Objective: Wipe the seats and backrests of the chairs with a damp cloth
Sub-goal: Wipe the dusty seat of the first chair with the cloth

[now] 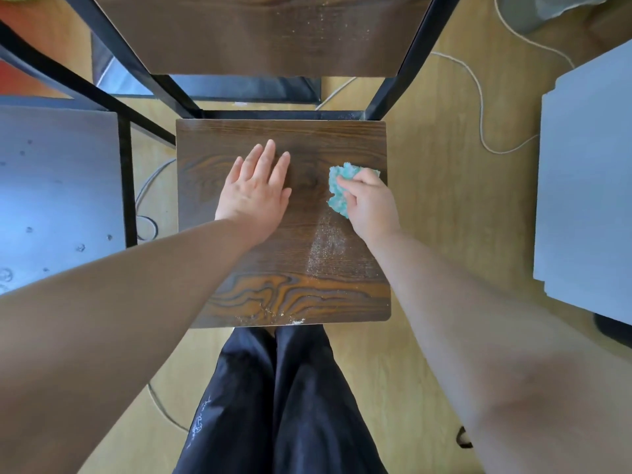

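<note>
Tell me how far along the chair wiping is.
Early. The seat looks clean only around the left hand, resting flat. In hand: the right hand grips the cloth on its right side. Left: the dusty streak by that wrist, crumbs at the front edge, specks on the backrest.

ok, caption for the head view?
Right hand holds teal cloth on dusty chair seat; left hand rests flat beside it.

Bright, even daylight; soft shadows; wide-angle bending at the edges; forearms near the camera slightly blurred
</note>
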